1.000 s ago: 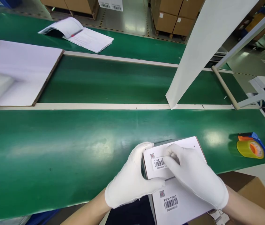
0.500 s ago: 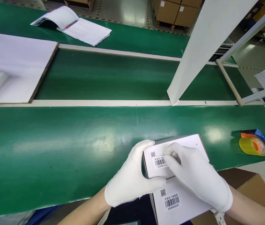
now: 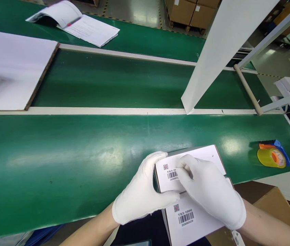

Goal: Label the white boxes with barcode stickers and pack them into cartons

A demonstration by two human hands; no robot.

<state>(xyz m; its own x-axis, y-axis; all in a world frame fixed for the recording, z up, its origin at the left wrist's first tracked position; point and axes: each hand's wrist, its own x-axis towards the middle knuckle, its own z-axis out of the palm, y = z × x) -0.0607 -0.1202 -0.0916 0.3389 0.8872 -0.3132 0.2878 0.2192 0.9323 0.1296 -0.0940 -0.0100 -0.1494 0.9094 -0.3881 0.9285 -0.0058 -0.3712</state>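
Note:
My left hand (image 3: 145, 189), in a white glove, wraps the left end of a white box (image 3: 206, 160), its thumb along the near edge and its fingers at the far edge. That box's top bears a small QR code and a barcode label (image 3: 172, 175), partly covered. My right hand (image 3: 209, 188), also gloved, has thumb and forefinger pinched together at the label's right end. Below it lies a second white box (image 3: 186, 232), marked TS3-1000 with a barcode. My right wrist and hand cover part of this lower box.
A yellow tape roll on a blue and orange dispenser (image 3: 273, 157) stands at the right of the green bench (image 3: 70, 164). A slanted white post (image 3: 209, 65) rises beyond the boxes. An open booklet (image 3: 88, 30) and a white panel (image 3: 19, 61) lie farther off. An open carton (image 3: 275, 205) is at lower right.
The view has shifted slightly. My right hand's pinched fingertips have slid a little left over the label, covering more of its print. The left hand keeps its hold on the box.

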